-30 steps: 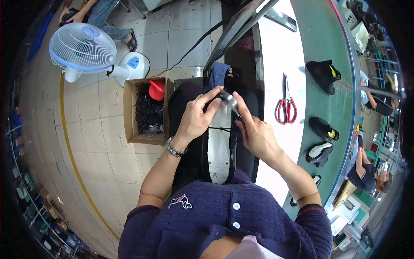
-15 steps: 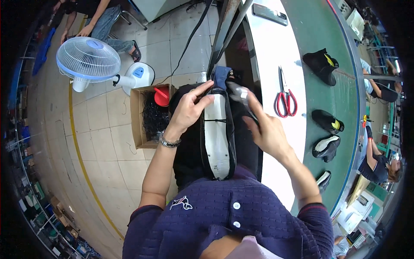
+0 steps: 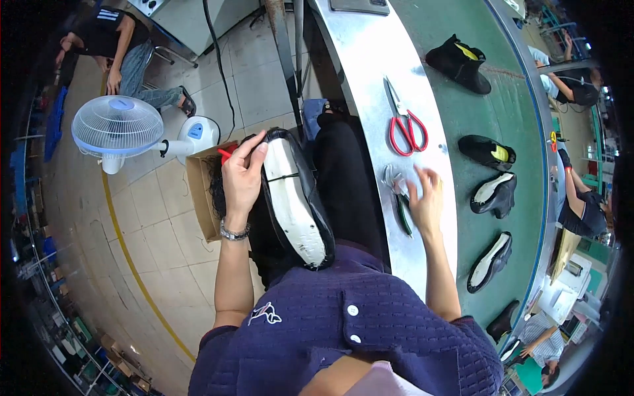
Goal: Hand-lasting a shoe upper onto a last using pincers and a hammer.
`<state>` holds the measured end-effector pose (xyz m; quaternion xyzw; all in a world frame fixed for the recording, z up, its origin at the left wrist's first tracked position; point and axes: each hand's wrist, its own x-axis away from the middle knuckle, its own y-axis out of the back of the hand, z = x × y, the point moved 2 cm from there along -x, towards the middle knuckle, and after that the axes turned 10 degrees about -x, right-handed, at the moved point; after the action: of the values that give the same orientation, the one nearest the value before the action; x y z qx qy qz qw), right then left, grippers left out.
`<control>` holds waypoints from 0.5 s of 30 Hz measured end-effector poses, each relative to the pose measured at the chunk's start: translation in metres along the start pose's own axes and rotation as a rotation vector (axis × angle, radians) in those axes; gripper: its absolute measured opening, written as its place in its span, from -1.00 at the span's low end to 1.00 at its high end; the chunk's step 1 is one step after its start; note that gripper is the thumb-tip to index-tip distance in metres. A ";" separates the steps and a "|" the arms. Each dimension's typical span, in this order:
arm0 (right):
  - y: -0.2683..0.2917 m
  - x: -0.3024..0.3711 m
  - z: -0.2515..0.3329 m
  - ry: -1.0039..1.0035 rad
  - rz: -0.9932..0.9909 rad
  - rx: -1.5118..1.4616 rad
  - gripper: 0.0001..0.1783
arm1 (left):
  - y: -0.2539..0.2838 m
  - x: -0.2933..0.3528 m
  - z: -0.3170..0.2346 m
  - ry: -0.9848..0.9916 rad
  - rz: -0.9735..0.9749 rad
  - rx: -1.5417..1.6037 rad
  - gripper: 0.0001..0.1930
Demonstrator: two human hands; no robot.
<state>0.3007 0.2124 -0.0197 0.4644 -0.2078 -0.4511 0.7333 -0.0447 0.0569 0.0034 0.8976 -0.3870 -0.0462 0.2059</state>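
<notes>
At centre, my left hand (image 3: 243,183) grasps the shoe (image 3: 294,204); right of centre, my right hand (image 3: 427,203) is loose beside the tool (image 3: 403,215).

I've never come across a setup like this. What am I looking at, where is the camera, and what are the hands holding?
There is no machine here: a person works bare-handed. The camera sits on their head, looking down through a fisheye lens, which bends straight edges.

The left hand holds a black shoe with its white underside facing up. The right hand is over the metal bench, fingers spread, beside a tool with a shiny head; whether they touch is unclear. Red-handled scissors also lie there. More shoes stand or lie on the green table beyond.
</notes>
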 end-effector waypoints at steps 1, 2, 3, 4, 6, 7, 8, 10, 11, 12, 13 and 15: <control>-0.003 -0.024 0.003 -0.001 -0.054 -0.059 -0.53 | -0.001 0.000 0.003 0.001 -0.007 -0.001 -0.68; -0.013 -0.046 -0.008 0.031 -0.102 -0.106 -0.55 | -0.002 0.000 0.004 0.031 0.011 0.012 -0.68; -0.024 -0.065 -0.018 0.021 -0.107 -0.098 -0.52 | -0.001 0.001 0.004 0.061 0.028 0.024 -0.68; -0.037 -0.080 -0.030 -0.068 -0.038 -0.086 -0.48 | -0.004 0.006 -0.003 0.064 0.016 0.090 -0.66; -0.044 -0.096 -0.050 -0.116 0.065 -0.107 -0.44 | -0.004 0.019 -0.006 0.092 -0.001 0.193 -0.59; -0.042 -0.102 -0.057 -0.187 0.157 -0.136 -0.44 | -0.005 0.027 -0.012 0.087 -0.043 0.210 -0.56; -0.031 -0.103 -0.045 -0.237 0.220 -0.108 -0.48 | -0.002 0.040 -0.009 0.142 0.020 0.272 -0.48; -0.029 -0.095 -0.048 -0.481 0.397 -0.587 -0.50 | 0.001 0.064 -0.018 0.120 -0.013 0.105 -0.37; -0.020 -0.082 -0.035 -0.624 0.487 -0.936 -0.49 | 0.003 0.077 -0.021 0.140 -0.020 -0.002 -0.35; -0.009 -0.067 -0.015 -0.656 0.523 -1.036 -0.46 | 0.001 0.086 -0.023 0.081 -0.027 -0.193 -0.38; 0.001 -0.048 0.009 -0.695 0.549 -1.136 -0.44 | 0.000 0.091 -0.024 0.020 -0.016 -0.380 -0.47; 0.026 -0.014 0.064 -0.552 0.726 -1.141 -0.35 | -0.001 0.100 -0.014 0.146 0.011 -0.313 -0.62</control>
<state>0.2599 0.1973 0.0355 -0.2189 -0.2584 -0.3182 0.8855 0.0290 -0.0092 0.0233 0.8534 -0.3640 -0.0394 0.3710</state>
